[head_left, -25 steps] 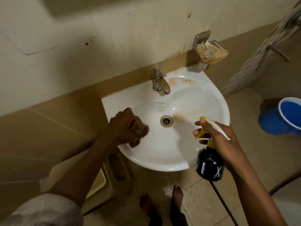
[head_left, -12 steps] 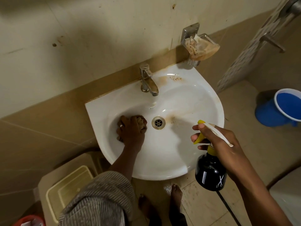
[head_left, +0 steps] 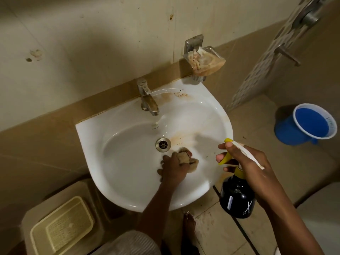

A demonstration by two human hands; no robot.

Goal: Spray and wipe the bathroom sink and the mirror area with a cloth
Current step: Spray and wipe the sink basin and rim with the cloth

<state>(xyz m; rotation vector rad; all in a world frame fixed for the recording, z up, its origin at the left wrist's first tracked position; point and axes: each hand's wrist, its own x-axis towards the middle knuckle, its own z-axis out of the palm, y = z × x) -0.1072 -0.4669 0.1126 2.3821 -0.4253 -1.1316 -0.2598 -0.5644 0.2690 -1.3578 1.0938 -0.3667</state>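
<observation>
- Since earlier, my left hand (head_left: 172, 167) gripping the cloth (head_left: 187, 159) moved right past the drain (head_left: 163, 144).
- Right hand (head_left: 246, 162) held the spray bottle (head_left: 237, 196).
- Sink (head_left: 211, 111) stains remained; mirror not seen.

Blue bucket (head_left: 305, 126) on floor; yellow basket (head_left: 62, 226).

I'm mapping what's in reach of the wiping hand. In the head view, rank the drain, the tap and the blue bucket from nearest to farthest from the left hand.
From the left hand holding the cloth:
1. Drain, just above it in the basin.
2. Tap, at the sink's back edge.
3. Blue bucket, on the floor, far right.
</observation>
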